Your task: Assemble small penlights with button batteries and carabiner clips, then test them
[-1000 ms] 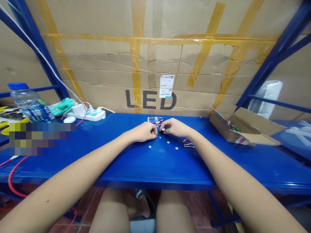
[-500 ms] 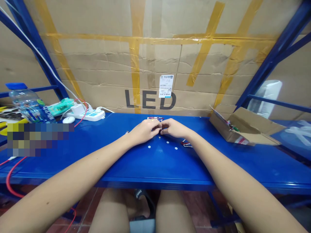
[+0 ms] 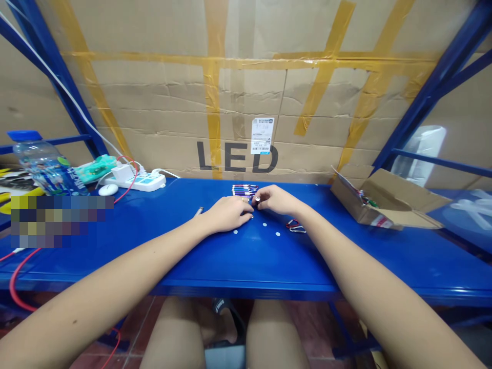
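Observation:
My left hand [image 3: 229, 213] rests low over the blue tabletop with thumb and fingers apart, its thumb tip beside a tiny round piece too small to name. Close by on the right, my right hand [image 3: 275, 200] pinches a small round silvery piece [image 3: 258, 199]. Just beyond the hands, several thin shiny sticks [image 3: 243, 189], pen-like, lie side by side in a row. Small whitish discs [image 3: 264, 224] are scattered on the near side. Red and silver carabiners [image 3: 295, 226] lie below my right wrist. A small light stick [image 3: 199, 211] pokes out behind my left wrist.
An opened cardboard box [image 3: 369, 200] with small coloured items stands at right. At left are a water bottle [image 3: 46, 164], a white power strip [image 3: 144, 182] and red cables. A large taped carton [image 3: 169, 113] walls off the back of the blue table [image 3: 246, 266].
My hands have drawn apart, the left moving slightly down toward me. More of the row of sticks now shows, and the silvery piece in my right fingers has come into sight.

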The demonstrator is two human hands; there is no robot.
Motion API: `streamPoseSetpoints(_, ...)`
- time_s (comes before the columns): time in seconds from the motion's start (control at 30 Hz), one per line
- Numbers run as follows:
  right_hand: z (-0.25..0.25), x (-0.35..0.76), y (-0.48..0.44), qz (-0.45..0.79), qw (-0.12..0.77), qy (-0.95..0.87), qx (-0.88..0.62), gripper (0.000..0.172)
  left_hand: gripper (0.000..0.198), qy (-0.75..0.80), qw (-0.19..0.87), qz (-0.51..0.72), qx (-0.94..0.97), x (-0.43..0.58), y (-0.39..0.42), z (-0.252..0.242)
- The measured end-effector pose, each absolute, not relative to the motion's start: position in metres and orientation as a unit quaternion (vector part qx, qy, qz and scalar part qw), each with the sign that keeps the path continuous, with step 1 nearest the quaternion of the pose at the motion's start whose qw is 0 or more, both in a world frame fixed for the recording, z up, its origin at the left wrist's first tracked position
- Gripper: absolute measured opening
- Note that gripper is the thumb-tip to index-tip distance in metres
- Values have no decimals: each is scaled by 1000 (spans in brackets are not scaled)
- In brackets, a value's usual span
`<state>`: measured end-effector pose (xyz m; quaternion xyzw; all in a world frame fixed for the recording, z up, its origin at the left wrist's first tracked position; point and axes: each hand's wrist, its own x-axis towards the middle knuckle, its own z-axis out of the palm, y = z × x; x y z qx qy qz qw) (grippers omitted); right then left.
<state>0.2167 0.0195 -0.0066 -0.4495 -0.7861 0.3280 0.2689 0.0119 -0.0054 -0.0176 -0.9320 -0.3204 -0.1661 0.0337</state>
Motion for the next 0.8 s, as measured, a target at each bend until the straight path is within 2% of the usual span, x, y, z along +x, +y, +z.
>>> streamPoseSetpoints(0.3, -4, 215, 18, 307, 257, -796, -453, 14, 22, -302, -20, -163, -939, 16, 0, -20)
streamPoseSetpoints(0.53, -6, 216, 20, 301, 248, -800, -457, 15, 11, -344, -147, -196, -907, 16, -4, -17)
streamPoseSetpoints(0.7, -7, 215, 19, 294, 251, -799, -460, 16, 12, -329, -30, -332, -884, 10, -2, -15)
streamPoseSetpoints(0.8, -7, 212, 17, 305, 246, -808, -440, 16, 16, -292, 13, -354, -888, 12, 0, -17)
